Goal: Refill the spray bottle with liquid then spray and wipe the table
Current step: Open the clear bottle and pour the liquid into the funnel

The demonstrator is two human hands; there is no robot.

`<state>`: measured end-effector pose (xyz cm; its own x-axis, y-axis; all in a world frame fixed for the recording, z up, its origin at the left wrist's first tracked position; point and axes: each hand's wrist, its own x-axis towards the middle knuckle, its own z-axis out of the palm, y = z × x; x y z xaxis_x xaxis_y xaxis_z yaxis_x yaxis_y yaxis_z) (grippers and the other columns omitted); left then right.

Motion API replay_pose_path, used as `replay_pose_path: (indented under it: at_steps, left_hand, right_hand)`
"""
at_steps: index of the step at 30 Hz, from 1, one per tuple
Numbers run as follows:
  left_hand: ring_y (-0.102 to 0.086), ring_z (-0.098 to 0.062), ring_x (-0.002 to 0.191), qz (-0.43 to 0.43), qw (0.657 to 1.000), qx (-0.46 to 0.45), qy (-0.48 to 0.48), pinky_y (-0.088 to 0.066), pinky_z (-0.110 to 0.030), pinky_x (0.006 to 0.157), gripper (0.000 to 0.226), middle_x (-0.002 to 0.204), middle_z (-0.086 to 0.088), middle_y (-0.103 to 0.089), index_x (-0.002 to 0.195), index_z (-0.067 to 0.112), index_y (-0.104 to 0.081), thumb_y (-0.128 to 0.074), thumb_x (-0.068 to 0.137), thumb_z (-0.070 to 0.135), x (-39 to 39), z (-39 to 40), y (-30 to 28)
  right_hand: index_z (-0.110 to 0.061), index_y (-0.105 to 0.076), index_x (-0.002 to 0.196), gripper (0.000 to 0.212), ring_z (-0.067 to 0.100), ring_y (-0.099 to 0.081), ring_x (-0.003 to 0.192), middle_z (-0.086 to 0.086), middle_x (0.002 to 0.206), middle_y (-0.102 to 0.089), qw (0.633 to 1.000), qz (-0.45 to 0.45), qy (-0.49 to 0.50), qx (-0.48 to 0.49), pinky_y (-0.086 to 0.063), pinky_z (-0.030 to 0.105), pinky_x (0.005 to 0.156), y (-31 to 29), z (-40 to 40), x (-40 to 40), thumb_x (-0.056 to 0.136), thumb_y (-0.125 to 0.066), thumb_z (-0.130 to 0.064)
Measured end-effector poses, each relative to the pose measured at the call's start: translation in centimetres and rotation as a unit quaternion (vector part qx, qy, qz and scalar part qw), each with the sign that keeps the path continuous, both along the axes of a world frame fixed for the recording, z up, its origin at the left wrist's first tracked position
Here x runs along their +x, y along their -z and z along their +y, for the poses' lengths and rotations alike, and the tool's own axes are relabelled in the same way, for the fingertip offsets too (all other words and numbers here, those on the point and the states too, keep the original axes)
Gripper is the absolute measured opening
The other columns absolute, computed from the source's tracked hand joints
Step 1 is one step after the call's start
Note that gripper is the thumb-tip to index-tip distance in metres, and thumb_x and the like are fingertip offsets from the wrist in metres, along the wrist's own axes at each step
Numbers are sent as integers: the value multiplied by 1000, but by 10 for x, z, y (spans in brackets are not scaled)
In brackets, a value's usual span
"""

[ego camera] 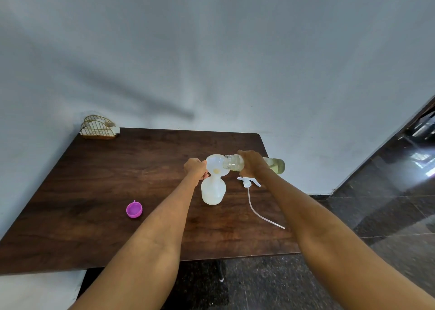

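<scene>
A translucent white spray bottle stands upright mid-table with a white funnel in its neck. My left hand grips the funnel's left rim. My right hand holds a clear refill bottle of yellowish liquid tipped on its side, its open mouth over the funnel. A little yellowish liquid shows at the funnel's centre. The white spray head with its long tube lies on the table to the right of the spray bottle.
A purple cap lies on the dark wooden table to the left. A gold wire napkin holder stands at the far left corner against the wall. Dark tiled floor lies to the right.
</scene>
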<state>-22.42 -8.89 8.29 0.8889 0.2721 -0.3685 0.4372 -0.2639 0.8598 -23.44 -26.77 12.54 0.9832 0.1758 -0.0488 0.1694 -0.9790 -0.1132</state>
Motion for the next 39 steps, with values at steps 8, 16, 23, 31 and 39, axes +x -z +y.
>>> replay_pose_path:
  at_steps: [8, 16, 23, 31, 39]
  left_hand:
    - [-53, -10, 52, -13, 1000, 6, -6, -54, -24, 65, 25, 104, -21, -68, 111, -3, -62, -52, 96, 15, 2, -1, 0]
    - [-55, -11, 57, -7, 1000, 13, 5, -49, -18, 54, 26, 106, -19, -67, 114, 0, -61, -53, 95, 16, -1, -2, -4]
    - [-60, -16, 67, -1, 1000, 10, 13, -51, -19, 58, 26, 107, -20, -67, 115, -1, -60, -52, 96, 16, -3, -2, -6]
    - [-67, -20, 74, 3, 1000, 6, 13, -50, -19, 57, 27, 108, -20, -66, 115, -1, -60, -52, 96, 16, -6, -3, -9]
    - [-61, -17, 74, -6, 1000, 9, 12, -50, -18, 58, 24, 108, -20, -66, 112, 0, -61, -52, 96, 16, -5, -3, -6]
  right_hand:
    - [-8, -56, 106, 42, 30, -64, 93, 11, 101, -68, 1000, -3, -4, 7, -50, 36, 80, -2, 0, 1, 68, -73, -15]
    - [-8, -56, 108, 43, 30, -64, 93, 12, 102, -68, 1000, -1, -6, 2, -50, 35, 81, -1, 0, 0, 69, -74, -16]
    - [-8, -56, 110, 46, 30, -64, 96, 11, 105, -68, 1000, 1, -6, 6, -50, 36, 84, 1, 0, 0, 69, -75, -17]
    - [-9, -56, 107, 44, 31, -64, 95, 11, 102, -68, 1000, 5, 3, -4, -48, 35, 80, 0, 1, 0, 67, -73, -13]
    - [-9, -56, 107, 43, 31, -64, 94, 11, 100, -68, 1000, -4, -5, -12, -49, 37, 79, 1, 0, 1, 67, -72, -14]
